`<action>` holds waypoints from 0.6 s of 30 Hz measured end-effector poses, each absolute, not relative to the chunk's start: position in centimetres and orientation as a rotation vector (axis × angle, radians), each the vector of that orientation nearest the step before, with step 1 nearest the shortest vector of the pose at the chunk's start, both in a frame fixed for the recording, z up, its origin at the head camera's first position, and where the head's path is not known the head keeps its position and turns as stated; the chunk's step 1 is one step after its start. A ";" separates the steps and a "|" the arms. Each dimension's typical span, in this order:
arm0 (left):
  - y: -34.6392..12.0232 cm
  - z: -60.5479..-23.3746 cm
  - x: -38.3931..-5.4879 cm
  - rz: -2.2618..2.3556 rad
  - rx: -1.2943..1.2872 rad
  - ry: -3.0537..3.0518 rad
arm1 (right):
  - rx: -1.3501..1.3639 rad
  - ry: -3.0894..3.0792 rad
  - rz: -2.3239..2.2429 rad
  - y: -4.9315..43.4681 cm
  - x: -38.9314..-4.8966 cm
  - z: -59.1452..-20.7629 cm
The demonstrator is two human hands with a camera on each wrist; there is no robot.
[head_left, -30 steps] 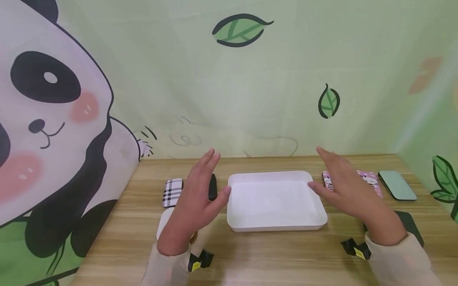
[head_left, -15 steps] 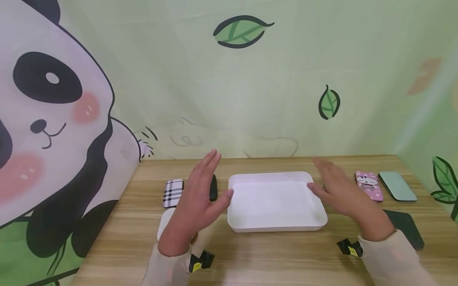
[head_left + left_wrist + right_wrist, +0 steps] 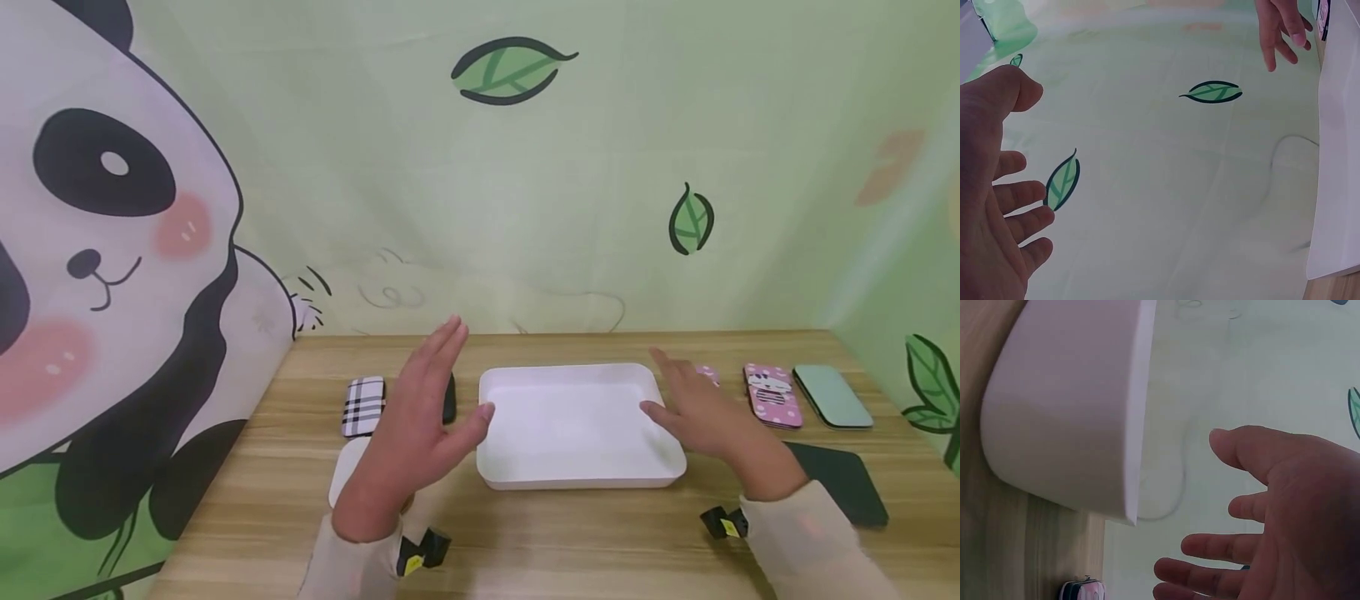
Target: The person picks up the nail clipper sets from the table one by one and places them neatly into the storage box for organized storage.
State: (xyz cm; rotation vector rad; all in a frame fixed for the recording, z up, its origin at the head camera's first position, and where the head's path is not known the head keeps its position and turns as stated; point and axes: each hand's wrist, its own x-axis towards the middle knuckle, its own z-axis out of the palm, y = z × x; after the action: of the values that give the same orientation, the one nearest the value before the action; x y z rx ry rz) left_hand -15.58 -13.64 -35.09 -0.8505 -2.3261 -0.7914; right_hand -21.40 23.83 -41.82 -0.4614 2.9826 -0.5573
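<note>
A white rectangular tray [image 3: 577,429] lies on the wooden table, its bare floor showing. My left hand [image 3: 411,429] hovers by its left side, fingers extended and thumb pointing toward the rim. On the other side, my right hand [image 3: 708,417] is held near the right rim with its fingers spread. Neither hand holds anything. The left wrist view shows the left hand [image 3: 997,181] apart from the tray wall [image 3: 1341,156]. In the right wrist view, a gap separates the right hand [image 3: 1285,512] from the tray's side [image 3: 1063,406].
Left of the tray lie a plaid flat case [image 3: 363,406], a black item [image 3: 449,402] and a white item [image 3: 348,468], partly hidden. To the right are a pink patterned case [image 3: 773,395], a mint case [image 3: 832,395] and a dark flat item [image 3: 843,485]. A printed cloth [image 3: 555,208] hangs behind.
My right hand has shifted left and slightly lower in view, toward the tray, uncovering more of the pink case and the dark item. The left hand stays almost in place.
</note>
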 end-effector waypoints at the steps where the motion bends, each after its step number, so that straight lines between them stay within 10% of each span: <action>1: -13.6 -35.1 -15.5 -0.788 -0.850 -2.329 | -0.446 2.973 -0.557 23.8 -21.4 -41.9; 18: -13.6 -34.8 -15.3 -0.747 -0.935 -2.290 | -0.339 2.769 -0.521 23.6 -22.0 -44.9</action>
State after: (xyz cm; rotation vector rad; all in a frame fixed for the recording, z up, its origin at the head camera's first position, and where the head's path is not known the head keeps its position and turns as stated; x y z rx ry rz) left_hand -15.26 -13.65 -34.78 -0.9351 -2.2901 -0.7471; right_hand -21.99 23.63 -44.90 -0.3394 2.7691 -0.5213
